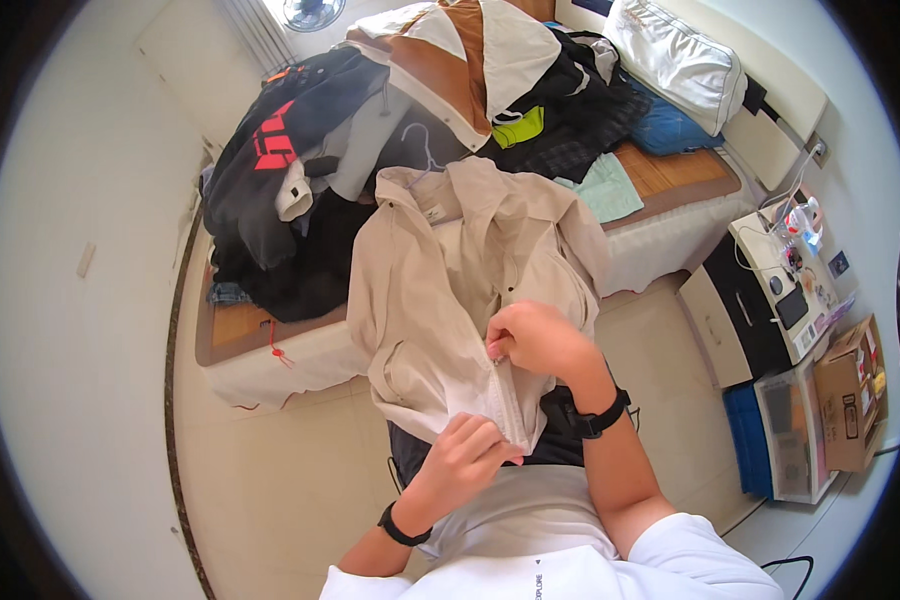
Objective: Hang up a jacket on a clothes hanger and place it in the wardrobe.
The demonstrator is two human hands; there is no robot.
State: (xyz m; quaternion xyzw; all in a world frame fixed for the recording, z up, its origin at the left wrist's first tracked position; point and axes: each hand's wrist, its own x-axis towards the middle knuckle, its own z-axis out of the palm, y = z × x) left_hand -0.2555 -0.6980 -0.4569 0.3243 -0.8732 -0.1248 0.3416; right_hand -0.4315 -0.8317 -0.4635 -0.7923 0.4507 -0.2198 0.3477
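A beige hooded jacket [420,290] hangs down in front of me from the bed's edge, its collar on a thin pale hanger [425,150]. The zipper [502,385] runs down its front, closed along the lowest stretch and parted above. My left hand [465,450] is closed on the bottom hem beside the zipper's lower end. Higher up, my right hand [530,338] pinches the zipper where its two sides meet; the pull itself is hidden by the fingers.
Piled clothes [310,130] cover much of the bed [270,375], with a white pillow [675,65] at the back right. To the right stand a nightstand [735,310], a clear storage bin [790,430] and a cardboard box [850,400]. A fan [313,12] is at the far end.
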